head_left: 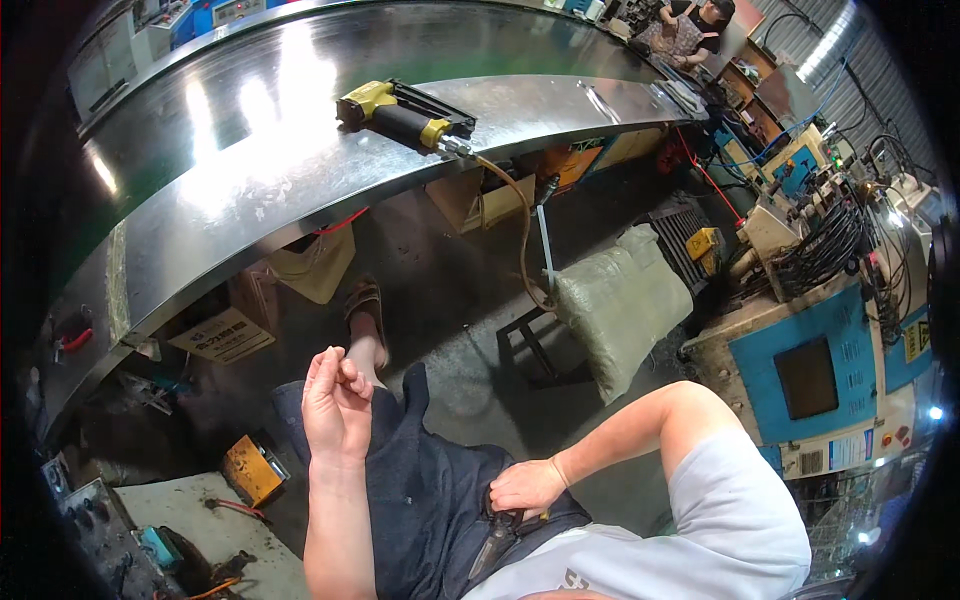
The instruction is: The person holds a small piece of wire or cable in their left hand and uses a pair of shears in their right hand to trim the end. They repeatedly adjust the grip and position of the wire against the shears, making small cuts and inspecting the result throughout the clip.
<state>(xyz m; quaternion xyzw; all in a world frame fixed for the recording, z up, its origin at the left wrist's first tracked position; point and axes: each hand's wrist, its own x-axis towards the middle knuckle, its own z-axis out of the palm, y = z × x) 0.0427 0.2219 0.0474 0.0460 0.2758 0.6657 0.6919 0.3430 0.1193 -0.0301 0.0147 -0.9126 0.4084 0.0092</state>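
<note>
My left hand point(338, 405) is raised above my left thigh, palm up. Its fingers are curled in with the tips together, and whatever they may pinch is too small to see. Down at my lap, my right hand point(528, 487) has its fingers bent over the top end of a dark hand tool point(492, 548). That tool lies against my dark trousers point(440, 505); its exact kind is unclear. Beyond both hands, a yellow and black air nail gun point(400, 115) lies on its side on the steel workbench point(270, 195).
A tan air hose point(522, 225) hangs from the nail gun toward a stuffed woven sack point(625, 305). Cardboard boxes point(230, 330) stand under the bench. A blue and white machine point(800, 375) is at right, a grimy machine point(190, 520) at lower left. Another person point(690, 35) sits far right.
</note>
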